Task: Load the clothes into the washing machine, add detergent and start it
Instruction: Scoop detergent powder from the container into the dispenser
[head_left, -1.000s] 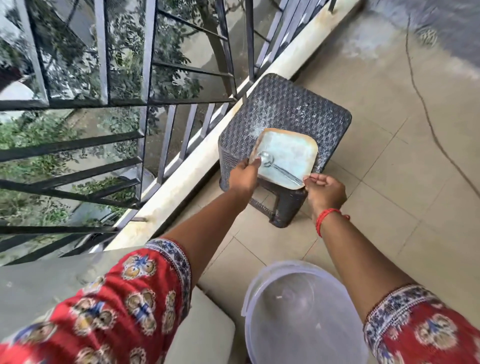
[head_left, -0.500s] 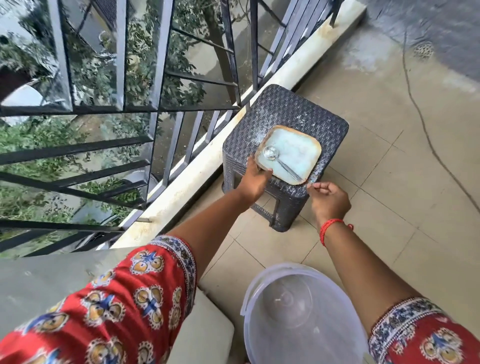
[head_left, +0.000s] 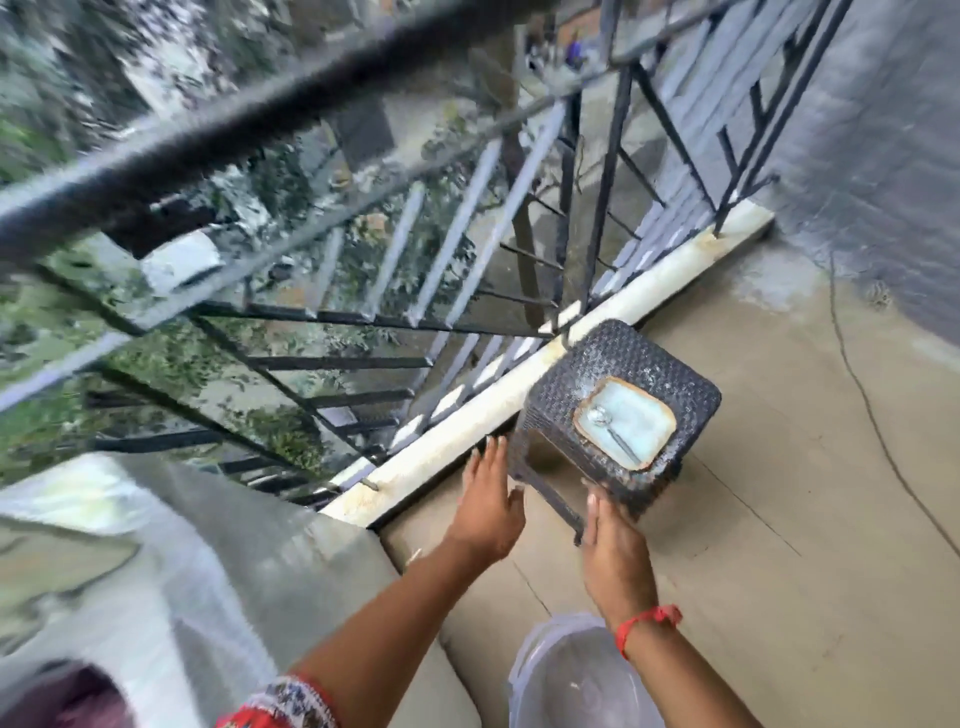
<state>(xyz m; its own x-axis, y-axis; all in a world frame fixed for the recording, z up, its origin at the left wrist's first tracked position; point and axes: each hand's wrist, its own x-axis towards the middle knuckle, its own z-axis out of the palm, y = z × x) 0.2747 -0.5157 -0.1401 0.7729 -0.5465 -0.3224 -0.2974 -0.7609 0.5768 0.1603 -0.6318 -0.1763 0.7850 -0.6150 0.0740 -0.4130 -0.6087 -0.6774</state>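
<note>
A square plate (head_left: 641, 423) with pale blue detergent powder and a metal spoon (head_left: 608, 427) lies on a dark woven stool (head_left: 618, 364) by the railing. My left hand (head_left: 488, 501) hovers open just left of the stool's near leg, fingers spread. My right hand (head_left: 613, 545) is open below the stool's front corner, fingertips close to it, with a red thread on the wrist. Neither hand holds anything. The grey top of the washing machine (head_left: 218, 582) fills the lower left, blurred; dark clothes (head_left: 78, 696) show at the bottom left corner.
A clear plastic bucket (head_left: 571, 680) stands on the tiled floor (head_left: 779, 545) under my right forearm. A metal railing (head_left: 415, 270) on a white kerb (head_left: 519, 384) runs diagonally along the left. A grey wall (head_left: 883, 130) stands at the right.
Both hands let go of the plate, which stays on the stool, and pulled back toward me. The view swung up and left, and the washing machine top came into view.
</note>
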